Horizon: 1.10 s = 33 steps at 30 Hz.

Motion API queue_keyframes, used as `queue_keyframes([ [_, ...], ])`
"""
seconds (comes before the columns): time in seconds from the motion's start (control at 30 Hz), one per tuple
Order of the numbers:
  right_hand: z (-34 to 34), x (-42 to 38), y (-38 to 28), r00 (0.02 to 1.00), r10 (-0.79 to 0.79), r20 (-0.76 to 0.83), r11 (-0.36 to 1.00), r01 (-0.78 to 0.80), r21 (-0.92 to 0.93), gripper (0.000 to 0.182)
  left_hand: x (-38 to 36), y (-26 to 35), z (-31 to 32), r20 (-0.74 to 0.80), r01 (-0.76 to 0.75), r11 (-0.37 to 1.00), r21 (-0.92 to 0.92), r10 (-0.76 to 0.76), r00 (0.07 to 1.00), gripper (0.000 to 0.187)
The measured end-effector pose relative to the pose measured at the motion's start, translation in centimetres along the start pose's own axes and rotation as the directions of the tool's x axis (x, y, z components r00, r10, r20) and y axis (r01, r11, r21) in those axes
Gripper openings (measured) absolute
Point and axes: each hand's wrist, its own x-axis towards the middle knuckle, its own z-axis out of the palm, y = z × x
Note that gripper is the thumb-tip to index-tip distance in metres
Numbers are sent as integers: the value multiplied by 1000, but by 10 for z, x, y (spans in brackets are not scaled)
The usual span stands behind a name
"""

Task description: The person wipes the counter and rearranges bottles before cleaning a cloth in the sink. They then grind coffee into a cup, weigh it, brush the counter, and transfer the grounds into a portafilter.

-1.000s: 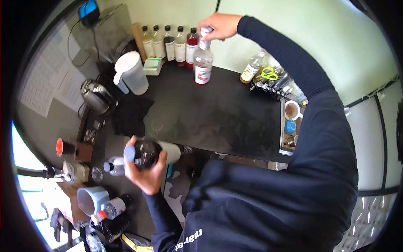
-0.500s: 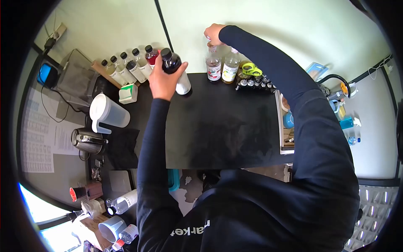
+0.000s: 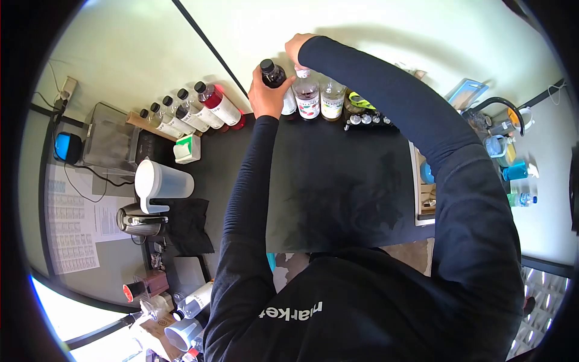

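My left hand (image 3: 267, 96) is wrapped around a dark bottle (image 3: 273, 75) with a black cap and a white label. The bottle stands upright near the back wall, just left of a clear syrup bottle (image 3: 308, 98) with a red fruit label. Above that bottle's top is my right hand (image 3: 295, 48), its fingers curled downward; what they hold is hidden by the hand and sleeve. A second syrup bottle (image 3: 332, 99) with a yellowish label stands close on the right, partly under my right forearm.
Several capped bottles (image 3: 192, 113) line the back left, beside a green-and-white box (image 3: 187, 149). A white pitcher (image 3: 164, 181) and a kettle (image 3: 140, 219) stand at left. Several small silver-topped items (image 3: 366, 119) and a wooden tray (image 3: 426, 211) are at right.
My left hand has carried the dark bottle right and back, up beside the syrup bottles. My right hand has shifted slightly left above the bottle tops. The camera view has turned a little.
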Motion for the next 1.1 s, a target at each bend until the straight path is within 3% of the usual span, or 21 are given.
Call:
queue_keyframes([
  [0.17, 3, 2, 3, 1000, 7, -4, 1000, -7, 24, 28, -11, -11, 12, -84, -1, 1000, -25, -1, 996, 87],
  [0.23, 4, 5, 7, 1000, -7, 19, 1000, 7, 7, 28, -15, -16, 3, 93, 12, 983, -183, 6, 996, 89],
  [0.27, 2, 7, 8, 1000, -10, 18, 1000, 10, -9, 29, -16, -34, 7, 94, -9, 963, -268, 35, 995, 88],
  [0.3, 1, 8, 9, 1000, -16, 17, 1000, 16, -23, 29, -18, -53, 11, 90, -8, 965, -263, 33, 995, 88],
  [0.37, 3, 8, 9, 998, -56, 14, 998, 57, -28, 29, -27, -95, 21, 334, 70, 998, -3, -65, 940, 93],
  [0.43, 2, 4, 8, 1000, -25, -15, 999, 24, -35, 29, -41, -102, 27, 310, 127, 983, -130, -82, 947, 84],
  [0.53, 6, 2, 11, 1000, -19, -19, 1000, 19, -16, 31, -43, -112, 44, 292, 144, 980, -137, -99, 951, 81],
  [0.63, 8, -4, 9, 999, -16, -39, 998, 14, -58, 35, -37, -113, 38, 398, 146, 985, -96, -97, 912, 78],
  [0.77, 16, 5, 20, 999, -52, 1, 996, 52, -68, 41, -29, -137, 43, 455, 46, 987, -152, 28, 890, 84],
  [0.83, 20, 11, 27, 998, -54, 30, 993, 57, -108, 45, -26, -123, 37, 502, 99, 990, -99, -36, 864, 89],
  [1.0, 24, 10, 39, 998, -45, -31, 991, 41, -125, 46, -40, -110, 41, 376, 180, 958, -221, -87, 923, 116],
  [1.07, 16, 0, 37, 998, 25, -60, 984, -35, -174, 48, -56, -123, 68, 143, 15, 979, -203, 15, 990, 119],
  [1.1, 1, -17, 17, 990, 117, -83, 961, -134, -241, 59, -70, -104, 49, 185, 131, 972, -193, -95, 978, 114],
])
